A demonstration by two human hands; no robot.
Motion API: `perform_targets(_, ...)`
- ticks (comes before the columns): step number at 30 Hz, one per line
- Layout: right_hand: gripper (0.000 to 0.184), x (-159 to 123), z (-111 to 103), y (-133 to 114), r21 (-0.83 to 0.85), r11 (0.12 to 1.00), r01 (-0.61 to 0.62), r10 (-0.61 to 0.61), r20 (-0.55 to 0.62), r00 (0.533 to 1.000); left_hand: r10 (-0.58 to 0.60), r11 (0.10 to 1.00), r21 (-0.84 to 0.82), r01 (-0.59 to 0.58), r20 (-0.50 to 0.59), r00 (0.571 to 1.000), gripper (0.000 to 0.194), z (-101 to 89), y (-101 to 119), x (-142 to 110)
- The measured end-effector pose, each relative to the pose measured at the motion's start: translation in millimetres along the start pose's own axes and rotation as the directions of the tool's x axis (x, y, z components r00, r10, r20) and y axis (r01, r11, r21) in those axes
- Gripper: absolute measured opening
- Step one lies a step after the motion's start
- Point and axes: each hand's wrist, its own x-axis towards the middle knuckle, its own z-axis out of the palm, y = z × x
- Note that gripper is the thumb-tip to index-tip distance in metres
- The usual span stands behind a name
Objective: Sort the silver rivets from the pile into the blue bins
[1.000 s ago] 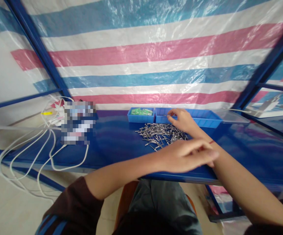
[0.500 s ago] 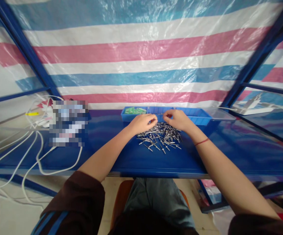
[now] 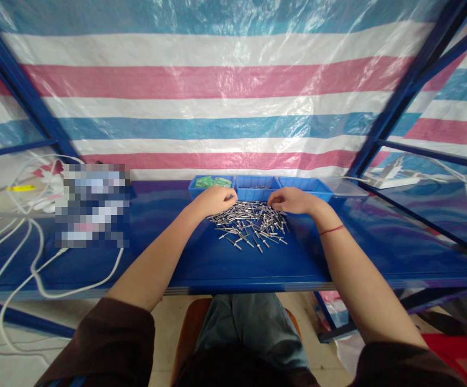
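Note:
A loose pile of silver blind rivets (image 3: 253, 221) lies on the blue tabletop. My left hand (image 3: 217, 200) is at the pile's back left edge, its fingers curled together; whatever they may hold is hidden. At the back right edge, my right hand (image 3: 292, 200) has thumb and fingers bent into a pinch, low over the rivets, and I cannot make out anything in it. Just behind both hands stands a blue divided tray (image 3: 257, 194). Green pieces (image 3: 213, 181) fill its left compartment, and a few small metal parts (image 3: 257, 187) lie in the middle one.
White cables (image 3: 76, 293) loop across the left of the table (image 3: 233, 269), beside a blurred-out item (image 3: 92, 204). A clear flat lid (image 3: 348, 187) lies right of the tray. Blue frame posts (image 3: 411, 91) rise on both sides, before a striped plastic sheet (image 3: 217, 80).
My hands have moved apart, the left one leftward and the right one toward the pile's right side, uncovering the middle compartment. The whole view has shifted slightly.

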Motion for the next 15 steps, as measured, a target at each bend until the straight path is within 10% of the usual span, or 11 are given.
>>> perform_targets(9, 0.030, -5.4, -6.5, 3.3, -0.056, 0.995, -0.083, 0.086, 0.066, 0.994, -0.256, 0.961, -0.028, 0.276, 0.294, 0.921, 0.029, -17.0, -17.3, -4.8)
perform_targets(15, 0.029, -6.6, -6.2, -5.2, 0.052, 0.999, 0.015, -0.023, 0.164, 0.986, -0.231, 0.969, -0.018, 0.247, 0.287, 0.930, 0.032, -12.9, -25.6, -6.7)
